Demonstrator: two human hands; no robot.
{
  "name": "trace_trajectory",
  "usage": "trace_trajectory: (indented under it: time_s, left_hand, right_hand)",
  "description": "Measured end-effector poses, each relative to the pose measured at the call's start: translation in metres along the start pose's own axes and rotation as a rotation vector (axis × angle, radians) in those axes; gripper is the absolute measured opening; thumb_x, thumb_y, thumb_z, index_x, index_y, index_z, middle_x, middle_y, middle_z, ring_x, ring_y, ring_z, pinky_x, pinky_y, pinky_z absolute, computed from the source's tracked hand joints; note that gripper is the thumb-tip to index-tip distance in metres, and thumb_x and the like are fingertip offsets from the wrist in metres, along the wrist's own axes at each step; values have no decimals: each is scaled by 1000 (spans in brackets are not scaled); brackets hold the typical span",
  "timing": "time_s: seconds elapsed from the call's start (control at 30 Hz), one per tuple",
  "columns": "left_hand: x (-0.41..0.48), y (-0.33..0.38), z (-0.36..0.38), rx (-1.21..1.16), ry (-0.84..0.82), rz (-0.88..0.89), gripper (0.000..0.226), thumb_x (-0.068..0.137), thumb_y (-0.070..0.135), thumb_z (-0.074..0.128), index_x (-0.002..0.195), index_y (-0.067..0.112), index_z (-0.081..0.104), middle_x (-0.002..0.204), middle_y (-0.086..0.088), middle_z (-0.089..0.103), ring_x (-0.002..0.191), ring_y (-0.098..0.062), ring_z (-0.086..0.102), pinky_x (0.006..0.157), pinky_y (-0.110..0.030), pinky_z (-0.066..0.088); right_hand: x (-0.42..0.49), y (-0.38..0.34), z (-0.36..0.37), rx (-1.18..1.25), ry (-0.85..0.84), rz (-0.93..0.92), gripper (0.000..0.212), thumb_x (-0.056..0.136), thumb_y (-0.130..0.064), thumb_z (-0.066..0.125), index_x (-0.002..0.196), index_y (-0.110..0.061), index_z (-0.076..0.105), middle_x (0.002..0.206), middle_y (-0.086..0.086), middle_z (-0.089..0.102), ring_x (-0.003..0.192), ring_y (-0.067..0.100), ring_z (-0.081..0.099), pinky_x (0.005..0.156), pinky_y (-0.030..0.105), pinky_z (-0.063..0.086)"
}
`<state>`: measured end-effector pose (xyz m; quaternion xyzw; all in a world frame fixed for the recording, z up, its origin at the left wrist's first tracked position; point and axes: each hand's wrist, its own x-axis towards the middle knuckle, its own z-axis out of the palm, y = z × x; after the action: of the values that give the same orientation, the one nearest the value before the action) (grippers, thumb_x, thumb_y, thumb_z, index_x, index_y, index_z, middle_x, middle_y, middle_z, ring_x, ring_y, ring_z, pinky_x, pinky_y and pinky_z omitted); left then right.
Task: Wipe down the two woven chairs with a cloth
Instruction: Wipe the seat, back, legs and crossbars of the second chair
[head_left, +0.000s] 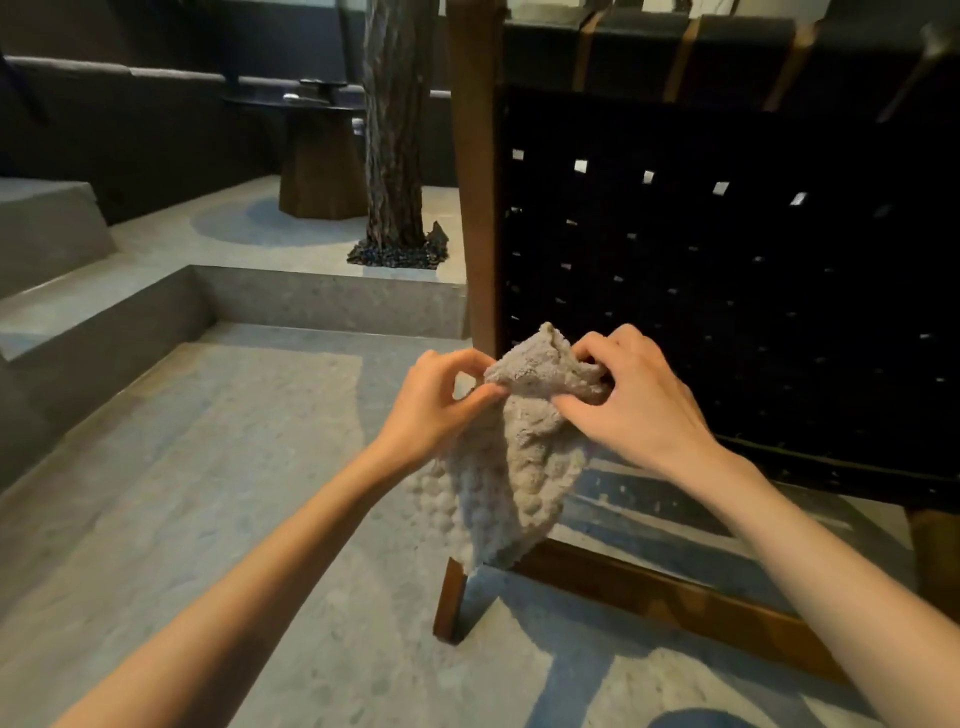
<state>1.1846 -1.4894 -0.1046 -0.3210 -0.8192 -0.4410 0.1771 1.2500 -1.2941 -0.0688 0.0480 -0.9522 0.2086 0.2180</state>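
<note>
A grey, nubby cloth (511, 467) hangs in mid-air in front of a woven chair (727, 291), which fills the right of the view with its black strap weave and brown wooden frame. My left hand (441, 405) pinches the cloth's upper left edge between thumb and fingers. My right hand (634, 400) grips the upper right part, fingers curled into the fabric. Both hands sit just left of the chair's woven panel, near its upright wooden post (475, 182). Only one woven chair is in view.
Grey stone floor (218, 519) spreads to the left, with stone steps (104, 322) rising at the far left. A tree trunk (397, 130) stands on the raised level behind, next to a dark round side table (317, 156). The chair's wooden base rail (649, 597) runs along the floor.
</note>
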Motion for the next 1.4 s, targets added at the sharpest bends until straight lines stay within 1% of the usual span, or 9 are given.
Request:
trace_trajectory:
  time_s: [0.17, 0.47, 0.67, 0.8, 0.93, 1.03, 1.2, 1.3, 1.4]
  left_hand:
    - [15, 20, -10, 242, -49, 120, 17, 86, 28, 68, 97, 15, 70, 91, 1, 65, 78, -15, 58, 66, -30, 45]
    - [9, 3, -35, 88, 22, -84, 14, 86, 20, 69, 97, 11, 67, 95, -3, 66, 59, 2, 50, 55, -16, 37]
    - [14, 2, -56, 335, 247, -207, 15, 90, 20, 63, 104, 20, 66, 89, -2, 48, 76, -17, 48, 61, -29, 36]
    - [44, 35, -79, 243, 514, -168, 13, 91, 20, 61, 102, 23, 66, 67, 10, 52, 56, -3, 49, 47, -11, 33]
    - [77, 71, -95, -248, 506, -95, 13, 94, 13, 55, 105, 18, 60, 85, 4, 61, 73, -2, 56, 64, -14, 48]
    - [93, 95, -100, -374, 530, -2, 15, 95, 11, 52, 105, 21, 54, 103, 3, 58, 88, 4, 56, 77, -11, 48]
    - [110, 115, -97, -403, 586, 191, 27, 94, 11, 56, 120, 18, 51, 122, -4, 55, 115, -13, 53, 101, -34, 45]
    - [119, 119, -92, -322, 509, 239, 39, 95, 14, 56, 133, 12, 48, 136, -3, 49, 129, -13, 43, 110, -31, 36]
    - [125, 114, -92, -214, 470, 293, 31, 98, 13, 51, 128, 8, 55, 134, -7, 51, 132, -17, 40, 111, -37, 33]
  right_hand:
    - [12, -14, -10, 146, -2, -15, 17, 77, -52, 69, 90, -41, 65, 93, -15, 43, 86, 2, 48, 70, 23, 40]
    - [33, -45, -37, 14, 229, -170, 7, 91, -40, 57, 91, -37, 63, 86, -19, 64, 85, 6, 60, 65, 25, 41]
    - [33, -48, -27, -46, 458, -112, 9, 85, -35, 69, 88, -29, 76, 77, -6, 51, 67, 15, 54, 51, 23, 34]
    - [41, -62, -31, 28, 650, -104, 14, 92, -31, 62, 91, -26, 75, 60, -8, 66, 55, 11, 63, 49, 24, 50]
    - [56, -84, -33, 579, 692, -16, 18, 98, -25, 51, 96, -22, 68, 70, -16, 65, 61, -1, 64, 56, 17, 53]
    - [61, -102, -34, 712, 757, -33, 17, 97, -19, 53, 106, -12, 65, 84, -23, 60, 81, -16, 59, 67, 4, 46]
    - [68, -120, -25, 894, 734, 62, 29, 91, -15, 61, 118, -15, 53, 104, -8, 68, 91, -12, 60, 77, 8, 49]
    - [76, -131, -20, 966, 789, 121, 35, 87, -17, 67, 118, -11, 51, 108, -2, 70, 99, 4, 65, 82, 20, 53]
    - [89, -138, -16, 1036, 892, 144, 29, 85, -16, 70, 104, -13, 49, 98, -9, 64, 89, 0, 62, 74, 8, 48]
